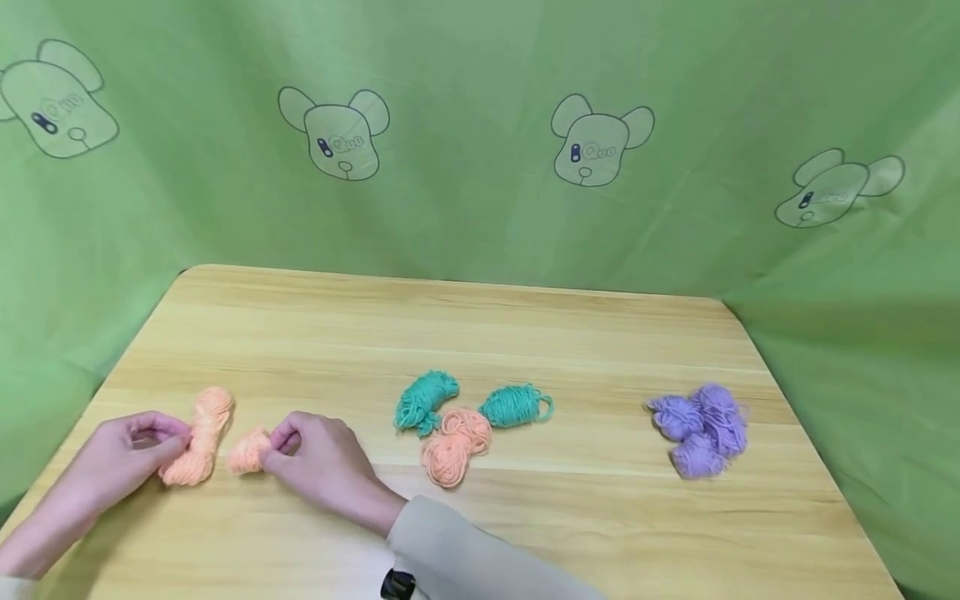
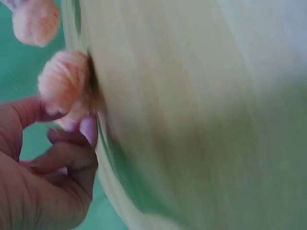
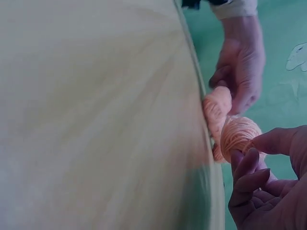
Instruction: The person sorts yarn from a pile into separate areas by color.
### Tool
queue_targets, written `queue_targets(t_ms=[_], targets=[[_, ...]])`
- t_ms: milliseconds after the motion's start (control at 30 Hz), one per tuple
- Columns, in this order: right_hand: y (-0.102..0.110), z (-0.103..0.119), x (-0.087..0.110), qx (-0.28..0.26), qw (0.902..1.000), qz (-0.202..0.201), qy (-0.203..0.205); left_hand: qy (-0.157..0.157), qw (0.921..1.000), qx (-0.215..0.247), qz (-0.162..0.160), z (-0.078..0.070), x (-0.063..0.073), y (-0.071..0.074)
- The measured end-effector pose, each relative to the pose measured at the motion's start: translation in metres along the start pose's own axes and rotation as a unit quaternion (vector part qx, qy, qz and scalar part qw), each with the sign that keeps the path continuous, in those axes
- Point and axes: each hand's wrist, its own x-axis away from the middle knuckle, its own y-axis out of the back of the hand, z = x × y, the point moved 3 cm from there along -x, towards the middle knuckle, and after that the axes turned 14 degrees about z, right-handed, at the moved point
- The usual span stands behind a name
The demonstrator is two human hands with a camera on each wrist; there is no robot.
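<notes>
Bear-head prints (image 1: pixel 341 121) on grn cloth (image 1: pixel 472 225) | faint marks (image 1: pixel 347 144), poss. lettering | no txt legible

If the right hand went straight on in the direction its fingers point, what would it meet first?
Probably the longer peach skein at the left hand, just past the small peach ball the right hand pinches; depth is unclear.

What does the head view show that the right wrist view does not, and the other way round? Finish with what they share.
Head view only: the teal yarn, the purple yarn, the peach yarn in the middle and the right sleeve.

Right wrist view only: the curled lower fingers of the right hand, and a dark object near the left sleeve.

Both: the left hand on the long peach bundle, the right hand pinching the small peach bundle, the wooden table and the green cloth.
</notes>
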Motion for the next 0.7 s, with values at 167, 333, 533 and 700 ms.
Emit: queue_targets(t_ms=[167, 333, 533, 700], targets=[[-0.003, -0.004, -0.01, 0.024, 0.9997, -0.005, -0.006, -0.006, 0.9967, -0.058, -0.057, -0.016, 0.009, -0.003], [-0.006, -0.002, -0.017, 0.035, 0.9994, -0.003, -0.004, -0.024, 0.9932, -0.08, -0.081, -0.027, 0.017, -0.009], [-0.009, 0.001, -0.024, 0.051, 0.9986, -0.007, -0.009, -0.043, 0.9935, -0.081, -0.067, -0.03, 0.02, -0.02], [-0.011, 0.004, -0.028, 0.063, 0.9979, -0.008, -0.013, -0.04, 0.9949, -0.076, -0.054, -0.03, 0.02, -0.023]])
